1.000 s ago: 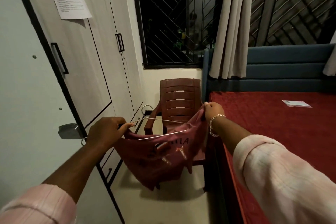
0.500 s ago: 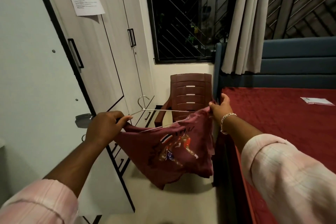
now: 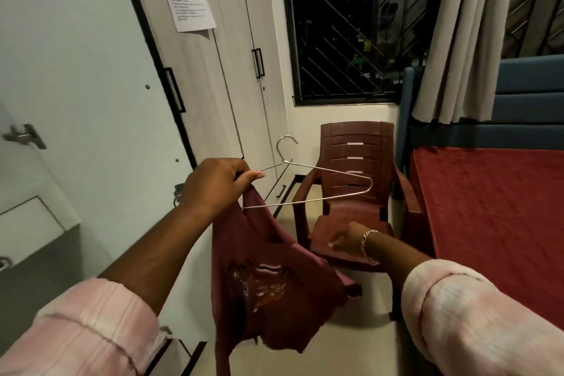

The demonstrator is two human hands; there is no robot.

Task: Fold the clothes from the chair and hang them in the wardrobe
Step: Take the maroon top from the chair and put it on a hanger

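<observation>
Left hand (image 3: 218, 185) pinches thin wire hanger (image 3: 320, 185) w/ limp maroon printed tee (image 3: 268, 281); right hand (image 3: 345, 241) blurred, grip unclear, near slatted brown plastic chair (image 3: 360, 180).

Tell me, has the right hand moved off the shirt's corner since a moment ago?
Yes. The right hand has let go and dropped: it was level with the chair backrest, now it is low, before the seat's front edge.

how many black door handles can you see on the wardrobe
3. One handle sits on the near door, a pair on the far doors. The small drawer pull lower down is not counted; others may be hidden.
</observation>
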